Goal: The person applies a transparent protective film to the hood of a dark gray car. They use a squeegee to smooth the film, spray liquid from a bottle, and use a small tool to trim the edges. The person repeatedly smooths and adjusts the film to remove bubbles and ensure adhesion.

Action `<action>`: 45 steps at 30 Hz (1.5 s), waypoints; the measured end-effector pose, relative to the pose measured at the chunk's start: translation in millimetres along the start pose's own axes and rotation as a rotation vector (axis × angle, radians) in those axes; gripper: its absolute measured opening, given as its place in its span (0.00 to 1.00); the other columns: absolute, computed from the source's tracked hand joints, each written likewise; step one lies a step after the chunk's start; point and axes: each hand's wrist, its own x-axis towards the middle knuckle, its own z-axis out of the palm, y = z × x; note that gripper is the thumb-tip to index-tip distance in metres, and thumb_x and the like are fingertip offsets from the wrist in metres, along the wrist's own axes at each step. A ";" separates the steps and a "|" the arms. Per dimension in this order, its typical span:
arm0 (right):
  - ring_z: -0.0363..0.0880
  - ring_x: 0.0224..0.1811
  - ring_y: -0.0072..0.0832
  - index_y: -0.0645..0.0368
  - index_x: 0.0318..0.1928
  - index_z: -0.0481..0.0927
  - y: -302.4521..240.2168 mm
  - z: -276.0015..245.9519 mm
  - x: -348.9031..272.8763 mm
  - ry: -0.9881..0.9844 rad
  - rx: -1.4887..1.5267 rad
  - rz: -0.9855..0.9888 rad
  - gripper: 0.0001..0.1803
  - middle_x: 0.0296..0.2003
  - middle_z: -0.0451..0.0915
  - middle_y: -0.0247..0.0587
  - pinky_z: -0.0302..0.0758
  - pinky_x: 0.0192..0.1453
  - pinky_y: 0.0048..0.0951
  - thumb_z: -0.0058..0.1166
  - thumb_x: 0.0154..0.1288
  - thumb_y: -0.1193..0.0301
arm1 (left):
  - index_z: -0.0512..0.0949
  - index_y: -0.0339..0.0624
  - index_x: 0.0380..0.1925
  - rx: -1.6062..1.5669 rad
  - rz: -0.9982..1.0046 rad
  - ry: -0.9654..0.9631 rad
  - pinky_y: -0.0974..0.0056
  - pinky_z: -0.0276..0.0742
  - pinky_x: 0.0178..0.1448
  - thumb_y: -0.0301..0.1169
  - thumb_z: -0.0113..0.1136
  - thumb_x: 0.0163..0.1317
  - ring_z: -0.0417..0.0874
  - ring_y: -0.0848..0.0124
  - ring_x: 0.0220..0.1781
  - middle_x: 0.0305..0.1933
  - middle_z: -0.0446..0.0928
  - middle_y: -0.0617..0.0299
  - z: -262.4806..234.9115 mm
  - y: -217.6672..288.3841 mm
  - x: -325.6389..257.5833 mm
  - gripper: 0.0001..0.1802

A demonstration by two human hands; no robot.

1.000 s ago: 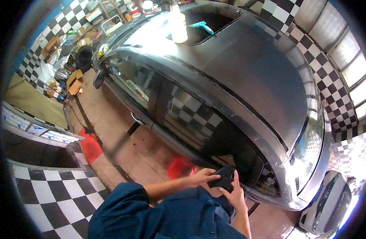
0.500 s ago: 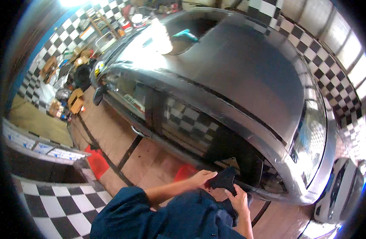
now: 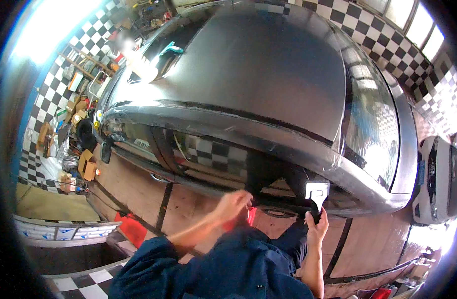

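My right hand (image 3: 315,228) is closed around the dark handle of a scraper (image 3: 316,189), its wide pale head pointing up in front of the rear side window. Motion smears my left hand (image 3: 235,203), which is raised at the car's side; its fingers look curled, but whether they hold anything cannot be made out. Both hands are beside the dark grey car (image 3: 268,65), whose side windows reflect a checkered wall. On the car's upper surface, far left of my hands, lie a turquoise-bladed tool (image 3: 170,49) and a whitish bottle-like thing (image 3: 145,71).
A red piece (image 3: 130,229) lies on the tiled floor at left. Cardboard boxes (image 3: 87,165) and other clutter line the left wall. A second, light-coloured car (image 3: 427,184) stands at right. A low bench-like ledge (image 3: 64,231) is at lower left.
My hands have come apart; the black thing between them no longer shows there. The scraper now shows upright in my right hand. The view has shifted, so the car appears further left.
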 end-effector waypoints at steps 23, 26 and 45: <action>0.67 0.47 0.26 0.66 0.60 0.65 18.2 -119.4 91.8 0.178 -0.100 -0.163 0.23 0.47 0.71 0.40 0.64 0.53 0.26 0.50 0.71 0.67 | 0.78 0.36 0.48 1.016 0.457 0.829 0.53 0.68 0.64 0.37 0.55 0.67 0.75 0.53 0.59 0.56 0.76 0.49 -155.1 83.5 231.1 0.17; 0.64 0.67 0.42 0.66 0.69 0.55 -63.3 -79.7 169.3 -0.048 -0.698 -0.361 0.33 0.64 0.64 0.59 0.61 0.69 0.40 0.53 0.69 0.70 | 0.79 0.35 0.47 0.979 0.520 0.883 0.53 0.69 0.64 0.37 0.55 0.68 0.75 0.52 0.59 0.55 0.77 0.49 -167.9 77.3 229.5 0.16; 0.80 0.45 0.48 0.33 0.62 0.73 -228.3 218.5 316.0 -0.875 -1.368 -0.863 0.23 0.42 0.83 0.45 0.76 0.50 0.41 0.42 0.71 0.48 | 0.75 0.32 0.48 0.882 0.474 0.979 0.50 0.59 0.71 0.28 0.50 0.65 0.70 0.54 0.64 0.56 0.75 0.48 -154.7 63.8 222.2 0.15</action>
